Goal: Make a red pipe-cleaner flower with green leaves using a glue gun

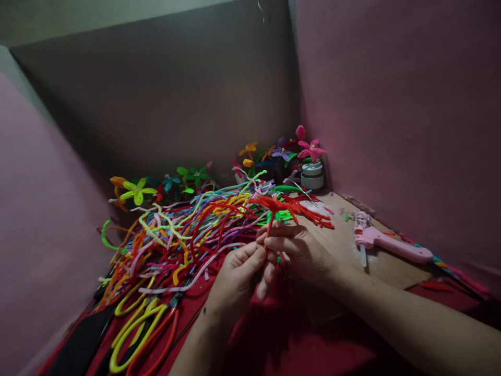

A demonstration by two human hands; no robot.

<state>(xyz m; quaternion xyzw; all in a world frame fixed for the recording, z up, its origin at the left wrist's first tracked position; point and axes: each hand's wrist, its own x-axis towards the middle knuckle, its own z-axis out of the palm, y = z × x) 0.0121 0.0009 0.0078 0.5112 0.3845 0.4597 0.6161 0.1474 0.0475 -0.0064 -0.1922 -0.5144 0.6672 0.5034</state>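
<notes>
Between my two hands, near the middle of the head view, a red pipe cleaner (270, 225) stands upright, pinched by the fingertips of both. My left hand (245, 266) closes on its lower part from the left. From the right, the fingers of my right hand (299, 248) pinch it slightly higher. Just above the fingers, red fuzzy pieces (274, 202) spread sideways; whether they join the held stem, I cannot tell. Behind my hands lies a large tangled heap of many-coloured pipe cleaners (219, 209).
Scissors with yellow handles (136, 334) and red-handled scissors (172, 334) lie at front left. A pink glue gun (395, 245) rests on a brown board (336, 245) at right. Pipe-cleaner flowers (138, 192) and a white round container (312, 176) stand along the back wall.
</notes>
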